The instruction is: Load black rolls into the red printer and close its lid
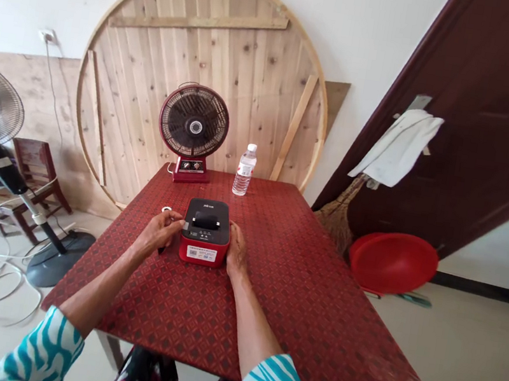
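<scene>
A small red device with a black top, which looks like a label printer (203, 247), sits on the table in front of me. A white label with a printed code is on its front face. My left hand (158, 231) is at its left edge, thumb and forefinger pinched at a small greyish strip of tape (186, 225) on the top corner. My right hand (237, 252) is closed against the printer's right side, with its fingertips partly hidden. Just behind my left hand lies a white ring (166, 209), partly covered. Something dark shows under that hand, too small to name.
A red table fan (193, 126) and a water bottle (244, 171) stand at the far end of the patterned table (295, 300). To the left are a floor fan (57, 246) with coiled cable and a wooden chair (37, 172). A red basin (392, 264) and a broom (340, 217) are right.
</scene>
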A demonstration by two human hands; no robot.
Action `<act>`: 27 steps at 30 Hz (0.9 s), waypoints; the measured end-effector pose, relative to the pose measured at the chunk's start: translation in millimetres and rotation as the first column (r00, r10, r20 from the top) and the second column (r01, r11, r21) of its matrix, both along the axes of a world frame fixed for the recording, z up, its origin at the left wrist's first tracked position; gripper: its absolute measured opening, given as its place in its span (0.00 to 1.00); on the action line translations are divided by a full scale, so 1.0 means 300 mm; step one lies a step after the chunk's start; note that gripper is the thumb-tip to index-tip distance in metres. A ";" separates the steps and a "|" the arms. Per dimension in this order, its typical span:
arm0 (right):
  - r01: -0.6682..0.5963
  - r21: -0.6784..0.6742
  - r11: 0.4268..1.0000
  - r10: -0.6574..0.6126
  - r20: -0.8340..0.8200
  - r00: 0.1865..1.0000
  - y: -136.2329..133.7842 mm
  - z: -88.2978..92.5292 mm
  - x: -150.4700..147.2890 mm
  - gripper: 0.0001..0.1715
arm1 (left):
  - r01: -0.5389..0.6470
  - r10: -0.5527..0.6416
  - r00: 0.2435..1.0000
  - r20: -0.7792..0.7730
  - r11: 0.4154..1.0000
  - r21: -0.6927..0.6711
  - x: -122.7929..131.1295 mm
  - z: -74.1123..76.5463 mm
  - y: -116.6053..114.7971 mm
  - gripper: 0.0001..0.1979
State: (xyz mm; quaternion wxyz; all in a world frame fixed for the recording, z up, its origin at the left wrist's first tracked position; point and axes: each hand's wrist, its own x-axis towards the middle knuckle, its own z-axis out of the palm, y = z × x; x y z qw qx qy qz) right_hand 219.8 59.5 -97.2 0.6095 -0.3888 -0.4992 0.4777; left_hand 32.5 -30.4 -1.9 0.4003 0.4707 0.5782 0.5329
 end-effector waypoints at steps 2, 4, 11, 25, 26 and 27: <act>-0.007 0.004 1.000 0.007 -0.008 1.000 0.001 -0.001 -0.002 0.28 | 0.031 -0.030 0.999 0.017 0.996 -0.084 0.006 0.013 -0.003 0.18; -0.011 0.008 1.000 0.011 -0.015 1.000 0.002 -0.002 -0.003 0.28 | 0.047 -0.036 0.996 0.086 0.989 -0.139 0.010 0.021 -0.005 0.17; -0.011 0.028 1.000 0.011 -0.005 1.000 0.005 -0.008 -0.002 0.27 | 0.158 -0.053 0.931 0.361 0.950 -0.270 0.003 0.032 0.005 0.12; 0.035 0.062 0.997 -0.036 0.021 0.999 0.002 -0.006 -0.008 0.29 | 0.165 0.055 0.874 0.482 0.900 -0.403 -0.012 0.019 0.048 0.08; 0.043 0.060 0.997 -0.044 0.018 0.999 0.003 -0.008 -0.008 0.29 | 0.163 0.061 0.873 0.484 0.899 -0.407 -0.013 0.018 0.049 0.08; 0.047 0.058 0.997 -0.048 0.015 0.999 0.005 -0.010 -0.009 0.29 | 0.159 0.067 0.872 0.486 0.899 -0.409 -0.013 0.017 0.050 0.08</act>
